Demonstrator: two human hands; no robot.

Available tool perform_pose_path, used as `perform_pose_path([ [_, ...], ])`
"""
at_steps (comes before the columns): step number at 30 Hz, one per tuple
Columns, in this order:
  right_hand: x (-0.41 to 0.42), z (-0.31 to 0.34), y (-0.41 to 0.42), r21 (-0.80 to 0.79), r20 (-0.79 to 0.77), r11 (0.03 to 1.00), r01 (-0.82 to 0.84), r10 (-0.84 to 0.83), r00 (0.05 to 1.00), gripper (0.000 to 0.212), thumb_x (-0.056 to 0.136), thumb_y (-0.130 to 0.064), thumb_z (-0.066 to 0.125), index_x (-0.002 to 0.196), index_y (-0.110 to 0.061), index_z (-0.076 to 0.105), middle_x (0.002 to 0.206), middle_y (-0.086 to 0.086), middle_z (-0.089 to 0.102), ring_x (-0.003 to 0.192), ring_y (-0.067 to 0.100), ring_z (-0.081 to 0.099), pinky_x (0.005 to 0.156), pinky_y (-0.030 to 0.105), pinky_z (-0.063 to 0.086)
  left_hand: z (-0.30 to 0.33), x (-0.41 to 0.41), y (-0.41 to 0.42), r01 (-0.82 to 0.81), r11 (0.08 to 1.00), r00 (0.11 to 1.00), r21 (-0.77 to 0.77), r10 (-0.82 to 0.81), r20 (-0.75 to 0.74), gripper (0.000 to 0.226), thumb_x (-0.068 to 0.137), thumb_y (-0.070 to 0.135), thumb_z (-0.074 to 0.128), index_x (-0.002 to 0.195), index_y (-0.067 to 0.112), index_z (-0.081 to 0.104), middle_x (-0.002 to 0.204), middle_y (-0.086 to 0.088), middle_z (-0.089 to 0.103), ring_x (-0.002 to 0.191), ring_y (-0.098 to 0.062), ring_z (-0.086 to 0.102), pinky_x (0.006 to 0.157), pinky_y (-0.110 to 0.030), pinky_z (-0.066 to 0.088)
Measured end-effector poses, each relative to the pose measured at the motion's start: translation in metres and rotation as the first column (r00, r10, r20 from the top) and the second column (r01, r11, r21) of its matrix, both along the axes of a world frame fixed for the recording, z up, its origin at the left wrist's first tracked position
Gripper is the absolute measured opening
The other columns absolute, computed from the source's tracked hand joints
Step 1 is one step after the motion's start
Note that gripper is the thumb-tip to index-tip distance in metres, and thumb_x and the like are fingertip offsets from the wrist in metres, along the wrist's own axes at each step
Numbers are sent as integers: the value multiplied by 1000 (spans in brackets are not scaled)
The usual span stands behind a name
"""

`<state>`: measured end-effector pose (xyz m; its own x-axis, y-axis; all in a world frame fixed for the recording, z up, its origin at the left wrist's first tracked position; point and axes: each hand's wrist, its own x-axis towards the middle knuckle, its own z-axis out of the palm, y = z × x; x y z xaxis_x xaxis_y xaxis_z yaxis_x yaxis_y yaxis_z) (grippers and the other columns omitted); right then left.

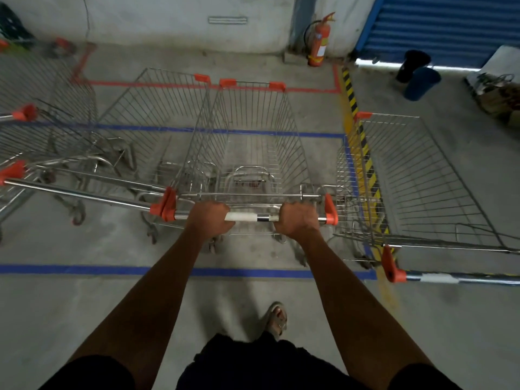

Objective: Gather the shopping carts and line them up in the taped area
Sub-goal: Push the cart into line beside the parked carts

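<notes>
Both hands are clamped on the handle bar (pixel 254 218) of the middle cart (pixel 247 142), set apart from each other: the left hand (pixel 209 220) grips near the bar's left orange end cap, the right hand (pixel 298 220) near the right one, with a white-wrapped stretch of bar showing between them. The cart's wire basket reaches straight ahead of the hands, standing on the concrete floor (pixel 84 319) inside the blue tape outline (pixel 98 270), whose near edge runs just behind the cart's rear wheels.

Just beside it on the left stands a second cart (pixel 157 114), the two baskets touching or nearly so (I cannot tell which). A third cart (pixel 42 102) is farther left. To the right, a fourth cart (pixel 416 175) straddles the yellow-black striped strip (pixel 363 142) at the outline's right edge. Red tape (pixel 197 85) runs along the far side, near a fire extinguisher (pixel 318 40) at the wall.
</notes>
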<state>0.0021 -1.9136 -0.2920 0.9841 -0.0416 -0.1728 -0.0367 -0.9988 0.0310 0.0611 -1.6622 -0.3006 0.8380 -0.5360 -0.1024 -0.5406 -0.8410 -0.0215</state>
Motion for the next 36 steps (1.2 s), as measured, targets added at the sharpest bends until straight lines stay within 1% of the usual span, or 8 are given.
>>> perform_pose_path([
  [3, -13, -2, 6, -2, 19, 1000, 28, -28, 999, 44, 79, -59, 65, 91, -17, 71, 87, 5, 74, 83, 30, 73, 68, 34, 51, 1, -7, 5, 1, 1000, 1000, 27, 0, -13, 39, 80, 58, 63, 92, 23, 74, 80, 2, 72, 77, -22, 70, 71, -32, 55],
  [9, -40, -4, 13, -23, -7, 999, 22, -22, 1000, 40, 84, -59, 61, 87, -19, 69, 79, 2, 69, 76, 27, 71, 63, 32, 43, 2, -31, 10, -10, 999, 1000, 52, 11, -15, 38, 80, 58, 62, 90, 23, 73, 85, 1, 73, 82, -24, 71, 75, -34, 51],
  [14, -55, -6, 15, -30, -20, 998, 48, -49, 999, 39, 82, -57, 62, 84, -19, 70, 80, 3, 71, 75, 26, 71, 65, 32, 47, 1, -49, 10, -20, 998, 1000, 55, 21, -7, 37, 84, 57, 60, 94, 23, 72, 90, 1, 73, 87, -22, 70, 74, -30, 48],
  [17, -63, -4, 16, -47, -9, 998, 46, -47, 999, 41, 83, -59, 60, 86, -19, 70, 79, 1, 71, 75, 25, 70, 65, 32, 42, 1, -55, 9, -26, 999, 999, 43, 27, -19, 37, 84, 57, 59, 94, 24, 71, 90, 1, 72, 86, -22, 69, 74, -31, 48],
  [21, -71, 0, 13, -48, -25, 998, 51, -52, 998, 42, 86, -61, 58, 88, -20, 68, 81, 1, 70, 77, 24, 70, 67, 31, 39, 0, -61, 7, -34, 999, 999, 22, 34, -36, 32, 75, 55, 68, 78, 23, 72, 72, -1, 70, 69, -23, 69, 65, -30, 51],
  [25, -83, -4, 6, -41, -29, 997, 66, -67, 997, 42, 84, -60, 60, 90, -18, 68, 85, 5, 72, 80, 28, 72, 70, 34, 49, -11, -72, 2, -46, 999, 999, 16, 47, -13, 32, 61, 53, 76, 63, 22, 68, 55, -2, 63, 50, -24, 64, 52, -29, 50],
  [32, -101, -2, -21, -73, -35, 994, 75, -78, 996, 44, 83, -59, 62, 99, -19, 70, 97, 7, 72, 91, 30, 71, 76, 35, 52, -9, -90, -25, -47, 998, 999, 32, 47, -14, 34, 60, 54, 78, 65, 21, 69, 59, -3, 66, 54, -26, 66, 54, -31, 51],
  [36, -115, 0, -35, -57, -30, 995, 79, -81, 996, 41, 83, -57, 61, 97, -19, 70, 95, 5, 73, 90, 29, 71, 77, 35, 52, -3, -104, -41, -19, 999, 1000, 35, 20, -18, 33, 69, 54, 75, 74, 21, 72, 69, -5, 70, 64, -28, 70, 60, -33, 53],
])
